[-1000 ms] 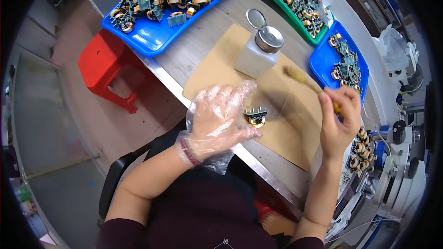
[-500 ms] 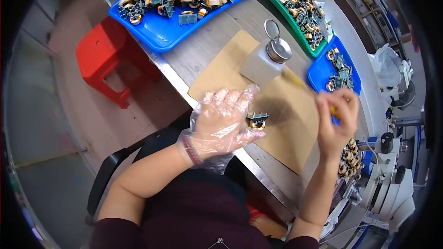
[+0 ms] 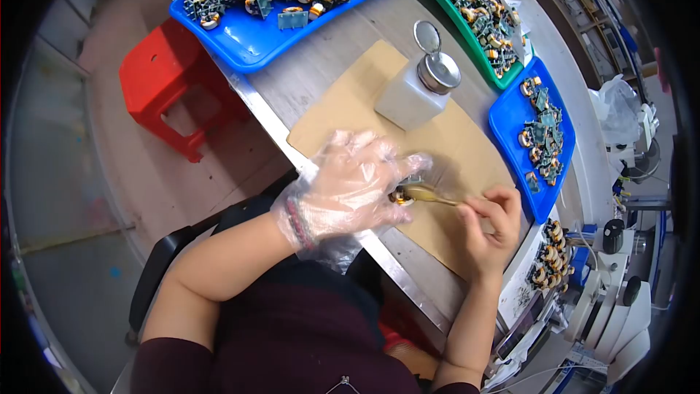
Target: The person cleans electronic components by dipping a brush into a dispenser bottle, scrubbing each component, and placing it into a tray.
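Observation:
My left hand (image 3: 354,182), in a clear plastic glove, rests at the near edge of a brown cardboard sheet (image 3: 343,106). Its thumb and index finger lie on either side of a small circuit board with a coil (image 3: 399,196), which is partly covered. My bare right hand (image 3: 494,230) pinches the thin handle of a yellowish brush (image 3: 430,195). The brush head lies over the board; blur hides its bristles. Beyond the hands, a white square bottle (image 3: 412,98) stands on the cardboard with its round metal lid flipped up.
A blue tray (image 3: 244,47) and a green tray (image 3: 452,11) hold heaps of coil boards. Another blue tray (image 3: 521,149) at the right holds several more. Loose coils (image 3: 552,259) lie near the right forearm. A red stool (image 3: 164,73) stands left of the table.
My right hand has come left and down, bringing the brush from beside the bottle onto the circuit board. My left index finger has moved closer around the board.

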The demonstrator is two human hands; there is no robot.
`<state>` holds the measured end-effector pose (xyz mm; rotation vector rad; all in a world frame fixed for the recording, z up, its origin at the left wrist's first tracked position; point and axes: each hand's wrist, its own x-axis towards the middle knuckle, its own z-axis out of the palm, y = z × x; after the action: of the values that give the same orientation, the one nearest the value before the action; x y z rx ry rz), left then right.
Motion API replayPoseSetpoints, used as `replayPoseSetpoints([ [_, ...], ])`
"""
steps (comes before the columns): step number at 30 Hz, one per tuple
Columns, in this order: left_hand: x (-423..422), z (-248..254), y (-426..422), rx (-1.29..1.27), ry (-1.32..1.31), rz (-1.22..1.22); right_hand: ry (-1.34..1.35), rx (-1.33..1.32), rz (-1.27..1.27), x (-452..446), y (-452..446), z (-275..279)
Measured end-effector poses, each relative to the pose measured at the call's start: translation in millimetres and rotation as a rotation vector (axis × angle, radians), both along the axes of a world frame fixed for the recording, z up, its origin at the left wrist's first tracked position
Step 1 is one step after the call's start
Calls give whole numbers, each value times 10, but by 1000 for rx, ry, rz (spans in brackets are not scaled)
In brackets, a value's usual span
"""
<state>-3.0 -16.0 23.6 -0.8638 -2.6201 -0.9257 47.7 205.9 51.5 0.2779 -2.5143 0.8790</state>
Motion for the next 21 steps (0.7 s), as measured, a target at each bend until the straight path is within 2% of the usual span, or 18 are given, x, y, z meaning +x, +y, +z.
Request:
replayPoseSetpoints([
  [1,-51,27,-2,-29,-31,-60,43,97,97,-49,-114,39],
  [4,-142,108,0,-86,-119,-152,-109,-51,24,-84,19,-122],
  [6,-166,56,0,-78,-20,-173,43,193,-40,-82,234,-47],
  [7,-166,69,-10,-75,-20,-159,-3,102,-112,-45,228,-19],
  [9,-171,99,-3,-179,-76,-168,70,-30,35,-42,43,17],
  [10,-176,69,10,-187,-77,-170,-6,23,68,-34,-102,21],
  [12,-157,47,-1,-173,-60,-179,-137,-76,68,-89,-16,-159],
  [14,-169,4,-9,-107,3,-171,-44,91,-145,-109,218,-69],
  [15,-162,-8,-6,-92,-4,-168,49,139,-161,-117,306,-57],
  [16,-158,-11,4,-82,-14,-163,-31,-35,-182,-54,300,-63],
  [18,-165,14,6,-127,-50,-161,11,-103,-2,-14,-63,30],
  [19,-172,18,7,-156,-70,-173,-22,146,34,-32,-121,-18],
  [20,-171,-5,4,-122,-55,-178,-116,-94,19,-64,-115,-113],
  [21,-182,-17,9,-125,-44,-195,-85,-55,-55,-66,25,-145],
])
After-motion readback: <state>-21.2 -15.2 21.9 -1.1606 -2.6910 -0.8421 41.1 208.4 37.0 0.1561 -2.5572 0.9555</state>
